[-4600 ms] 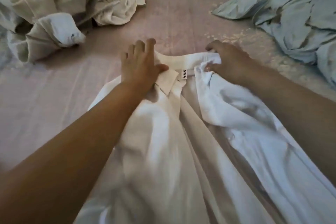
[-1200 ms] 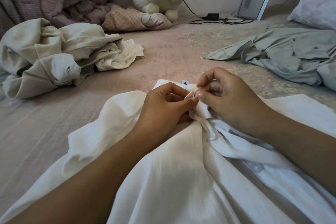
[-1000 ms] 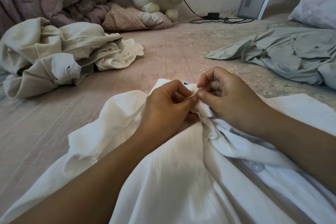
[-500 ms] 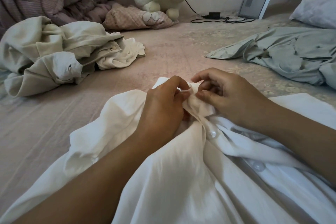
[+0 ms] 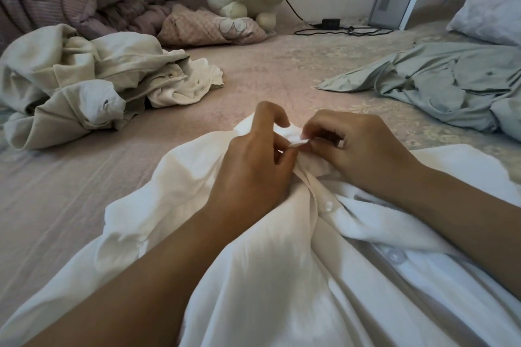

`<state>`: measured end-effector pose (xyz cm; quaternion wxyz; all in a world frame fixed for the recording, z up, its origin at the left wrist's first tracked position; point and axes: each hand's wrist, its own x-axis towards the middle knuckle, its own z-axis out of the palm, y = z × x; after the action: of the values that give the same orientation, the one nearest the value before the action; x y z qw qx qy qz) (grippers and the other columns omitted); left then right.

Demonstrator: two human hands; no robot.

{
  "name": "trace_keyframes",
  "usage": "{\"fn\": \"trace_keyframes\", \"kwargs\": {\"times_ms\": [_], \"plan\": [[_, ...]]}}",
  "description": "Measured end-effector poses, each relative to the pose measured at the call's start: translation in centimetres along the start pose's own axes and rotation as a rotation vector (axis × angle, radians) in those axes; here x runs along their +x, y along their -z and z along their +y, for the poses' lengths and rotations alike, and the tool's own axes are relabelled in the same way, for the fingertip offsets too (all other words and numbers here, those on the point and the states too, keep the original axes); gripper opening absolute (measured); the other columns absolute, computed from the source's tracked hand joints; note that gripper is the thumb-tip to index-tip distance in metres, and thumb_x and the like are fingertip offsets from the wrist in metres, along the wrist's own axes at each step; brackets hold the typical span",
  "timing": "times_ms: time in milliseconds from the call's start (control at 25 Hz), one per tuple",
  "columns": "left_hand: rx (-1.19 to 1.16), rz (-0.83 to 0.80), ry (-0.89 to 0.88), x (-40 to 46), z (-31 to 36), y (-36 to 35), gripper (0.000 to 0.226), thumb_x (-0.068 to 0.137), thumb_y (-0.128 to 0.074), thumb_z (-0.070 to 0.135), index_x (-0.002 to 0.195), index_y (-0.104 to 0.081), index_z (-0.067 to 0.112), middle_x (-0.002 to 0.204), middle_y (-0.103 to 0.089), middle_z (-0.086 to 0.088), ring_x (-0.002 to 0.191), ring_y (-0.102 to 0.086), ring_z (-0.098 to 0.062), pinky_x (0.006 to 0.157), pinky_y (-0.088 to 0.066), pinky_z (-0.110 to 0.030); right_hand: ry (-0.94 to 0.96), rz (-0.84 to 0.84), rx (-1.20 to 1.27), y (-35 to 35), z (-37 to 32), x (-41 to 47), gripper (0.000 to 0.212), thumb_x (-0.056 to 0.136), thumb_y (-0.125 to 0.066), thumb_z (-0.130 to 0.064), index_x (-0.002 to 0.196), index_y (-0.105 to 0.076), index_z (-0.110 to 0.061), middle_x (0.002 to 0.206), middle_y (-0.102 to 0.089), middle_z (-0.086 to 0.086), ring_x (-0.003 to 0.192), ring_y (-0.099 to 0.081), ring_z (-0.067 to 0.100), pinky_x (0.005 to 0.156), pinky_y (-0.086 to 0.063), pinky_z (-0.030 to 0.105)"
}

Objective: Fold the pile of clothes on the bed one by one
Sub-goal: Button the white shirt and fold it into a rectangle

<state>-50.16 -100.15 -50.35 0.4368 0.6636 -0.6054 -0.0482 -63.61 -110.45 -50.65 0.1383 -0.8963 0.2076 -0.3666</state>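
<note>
Moved: since the earlier frames the left hand (image 5: pixel 253 166) has raised its forefinger clear of the cloth, and the right hand (image 5: pixel 352 149) has brought a small white edge of fabric up between its fingertips at the collar.
Left hand: curled on the white shirt (image 5: pixel 253 276) at the neck, thumb and middle fingers gripping the placket.
Right hand: pinching the opposite collar edge, touching the left hand's fingertips.
Shirt: spread on the bed (image 5: pixel 70 191) under both forearms, one button (image 5: pixel 328 205) fastened just below the hands, another button (image 5: pixel 396 257) loose lower down.
Meaning: probably fastening the top button; folding of this shirt not yet begun.
Waiting: beige pile (image 5: pixel 84 79) beyond the left hand, grey-green garment (image 5: pixel 451 82) beyond the right.
</note>
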Motion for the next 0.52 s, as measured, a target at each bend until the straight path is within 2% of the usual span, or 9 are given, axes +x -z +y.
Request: {"fn": "trace_keyframes", "kwargs": {"times_ms": [80,120,200,280,400,520], "plan": [[-0.174,0.038,0.093,0.0,0.0,-0.1,0.034,0.083,-0.071,0.015,0.088,-0.044,0.036,0.079,-0.067,0.011,0.069,-0.064,0.002,0.063,-0.047,-0.011,0.117,0.050,-0.028,0.0,0.6,-0.2,0.006,0.077,-0.063,0.000,0.081,-0.064,-0.005,0.074,-0.064,0.002,0.070,-0.055,0.013,0.064,-0.043,0.019],[-0.304,0.045,0.139,0.0,0.0,-0.2,0.032,0.081,-0.073,0.013,0.090,-0.051,0.034,0.080,-0.069,0.008,0.070,-0.065,0.001,0.065,-0.049,-0.012,0.159,0.076,-0.026,0.0,1.0,-0.3,0.005,0.077,-0.062,0.001,0.079,-0.064,-0.003,0.075,-0.065,0.005,0.068,-0.057,0.015,0.065,-0.046,0.026],[-0.548,0.035,0.206,0.2,0.0,-0.1,0.020,0.082,-0.072,0.008,0.094,-0.063,0.021,0.083,-0.072,0.001,0.078,-0.069,-0.006,0.072,-0.053,-0.017,0.194,0.132,0.013,0.2,1.4,-0.3,0.004,0.079,-0.061,-0.003,0.077,-0.062,-0.001,0.080,-0.066,0.011,0.072,-0.062,0.023,0.065,-0.049,0.038],[-0.639,0.019,0.225,0.4,0.1,0.0,0.011,0.084,-0.069,0.006,0.091,-0.071,0.013,0.085,-0.074,-0.002,0.080,-0.070,-0.010,0.075,-0.055,-0.020,0.221,0.165,0.043,0.3,1.5,-0.3,0.010,0.081,-0.060,-0.008,0.077,-0.062,0.001,0.084,-0.067,0.013,0.078,-0.063,0.021,0.067,-0.050,0.036],[-0.623,0.005,0.220,0.3,0.3,0.1,0.011,0.077,-0.075,0.007,0.086,-0.073,0.012,0.081,-0.075,0.001,0.075,-0.069,-0.004,0.071,-0.053,-0.014,0.264,0.173,0.025,0.2,1.2,-0.3,0.006,0.080,-0.064,0.000,0.076,-0.064,0.004,0.086,-0.067,0.014,0.081,-0.061,0.015,0.070,-0.050,0.029],[-0.653,-0.003,0.245,0.2,0.7,0.3,0.014,0.072,-0.076,0.021,0.084,-0.075,0.014,0.079,-0.075,0.002,0.075,-0.069,-0.005,0.072,-0.054,-0.017,0.305,0.164,-0.001,0.4,1.3,-0.1,0.003,0.080,-0.065,0.005,0.077,-0.065,0.005,0.086,-0.067,0.014,0.080,-0.060,0.016,0.072,-0.049,0.022]]}}
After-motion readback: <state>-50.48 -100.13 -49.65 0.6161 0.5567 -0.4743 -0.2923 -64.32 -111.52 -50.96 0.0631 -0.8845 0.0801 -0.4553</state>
